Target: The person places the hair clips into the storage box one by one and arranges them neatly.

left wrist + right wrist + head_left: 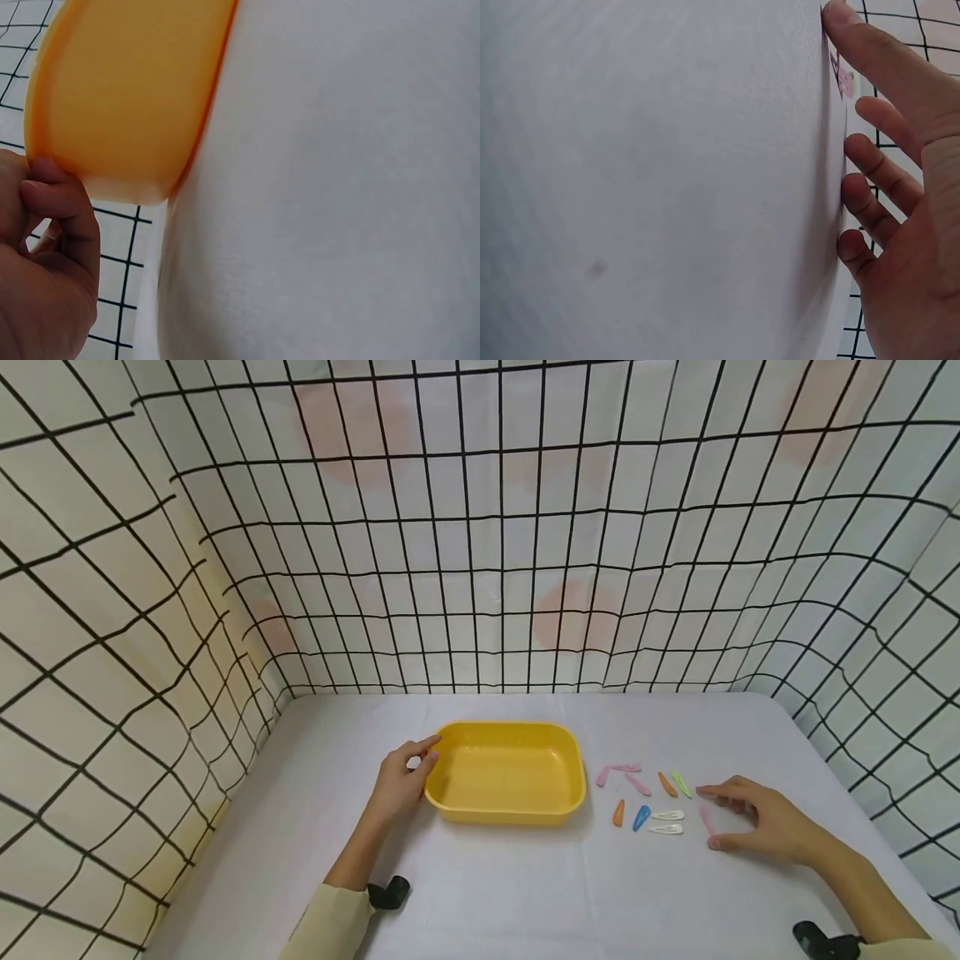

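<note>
A yellow plastic tray (506, 817) sits on the white table. My left hand (400, 781) grips its left rim, with fingers and thumb at the edge; the left wrist view shows the curled fingers against the tray wall (127, 97). To the right, my right hand (772, 822) is low over the table, thumb and forefinger spread around a pink hair clip (707, 820). Left of that hand lie a green hair clip (682, 784), orange clips (667, 784), a blue clip (641, 817), white clips (667, 815) and several pink ones (637, 783).
A black wire grid (465, 568) backed by white cloth stands along the back and both sides of the table (525, 893). Black wrist bands (388, 893) are on both arms.
</note>
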Demonstrator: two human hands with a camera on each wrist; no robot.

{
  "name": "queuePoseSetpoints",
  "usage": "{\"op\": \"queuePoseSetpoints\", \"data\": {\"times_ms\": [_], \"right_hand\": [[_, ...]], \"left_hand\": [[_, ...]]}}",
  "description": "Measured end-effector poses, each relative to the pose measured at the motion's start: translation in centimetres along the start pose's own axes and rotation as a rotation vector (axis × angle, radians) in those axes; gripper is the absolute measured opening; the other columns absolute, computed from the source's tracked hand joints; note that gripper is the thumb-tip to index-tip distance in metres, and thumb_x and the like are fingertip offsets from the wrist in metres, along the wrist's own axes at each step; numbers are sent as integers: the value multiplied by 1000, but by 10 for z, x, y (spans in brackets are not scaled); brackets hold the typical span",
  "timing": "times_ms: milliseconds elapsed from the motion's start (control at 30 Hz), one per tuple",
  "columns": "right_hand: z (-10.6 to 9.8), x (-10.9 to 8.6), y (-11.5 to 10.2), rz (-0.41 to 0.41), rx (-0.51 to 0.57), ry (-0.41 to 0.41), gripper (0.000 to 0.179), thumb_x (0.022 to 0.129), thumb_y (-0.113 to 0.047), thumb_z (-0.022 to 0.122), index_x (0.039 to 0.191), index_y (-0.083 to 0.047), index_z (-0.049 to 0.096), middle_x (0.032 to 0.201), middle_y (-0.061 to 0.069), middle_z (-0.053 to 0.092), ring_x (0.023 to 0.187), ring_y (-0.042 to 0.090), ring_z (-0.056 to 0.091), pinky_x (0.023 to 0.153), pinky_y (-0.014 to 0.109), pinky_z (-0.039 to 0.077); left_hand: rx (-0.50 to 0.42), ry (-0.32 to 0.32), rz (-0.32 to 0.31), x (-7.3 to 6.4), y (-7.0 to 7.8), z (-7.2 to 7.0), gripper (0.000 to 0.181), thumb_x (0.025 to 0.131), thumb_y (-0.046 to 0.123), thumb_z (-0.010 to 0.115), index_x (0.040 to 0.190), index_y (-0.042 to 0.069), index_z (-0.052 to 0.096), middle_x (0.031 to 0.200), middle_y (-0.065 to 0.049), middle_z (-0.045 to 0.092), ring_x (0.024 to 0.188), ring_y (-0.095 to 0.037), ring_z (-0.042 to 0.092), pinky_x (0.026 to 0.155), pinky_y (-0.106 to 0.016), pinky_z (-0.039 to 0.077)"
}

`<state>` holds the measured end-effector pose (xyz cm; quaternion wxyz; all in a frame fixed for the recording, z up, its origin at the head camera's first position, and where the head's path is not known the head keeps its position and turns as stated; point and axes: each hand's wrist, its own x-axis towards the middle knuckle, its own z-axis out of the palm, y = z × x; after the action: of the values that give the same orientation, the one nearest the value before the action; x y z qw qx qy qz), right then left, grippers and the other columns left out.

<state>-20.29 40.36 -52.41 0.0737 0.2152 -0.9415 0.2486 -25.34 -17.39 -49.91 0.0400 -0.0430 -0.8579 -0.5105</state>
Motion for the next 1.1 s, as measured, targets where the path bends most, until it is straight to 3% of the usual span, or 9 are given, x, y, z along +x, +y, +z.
{"op": "queuePoseSetpoints", "data": {"times_ms": [400,633,933,1100], "right_hand": [[3,-2,2,-36,64,24,51,72,-31,93,119,-22,76,99,-12,59,85,3,45,67,21,35],[1,-4,1,-25,74,15,46,72,-31,93,115,-24,77,99,-12,58,86,3,45,66,22,35],[4,-6,5,-17,70,-13,51,73,-31,92,121,-26,75,102,-13,58,88,3,46,69,20,37],[2,-5,4,-20,74,-16,47,74,-30,92,118,-27,76,103,-12,58,88,3,46,69,20,38]], "left_hand": [[19,26,-29,-3,-1,0,36,102,27,64,137,26,69,104,-4,62,98,-21,55,67,-20,52],[37,36,-17,-3,2,1,35,102,27,63,137,24,69,104,-3,63,100,-21,55,75,-21,53],[29,38,-14,-2,1,2,35,102,28,62,136,26,69,104,-4,63,97,-21,54,69,-21,52],[30,40,-23,-3,2,2,35,102,29,62,136,27,69,106,-4,64,99,-21,55,71,-22,52]]}}
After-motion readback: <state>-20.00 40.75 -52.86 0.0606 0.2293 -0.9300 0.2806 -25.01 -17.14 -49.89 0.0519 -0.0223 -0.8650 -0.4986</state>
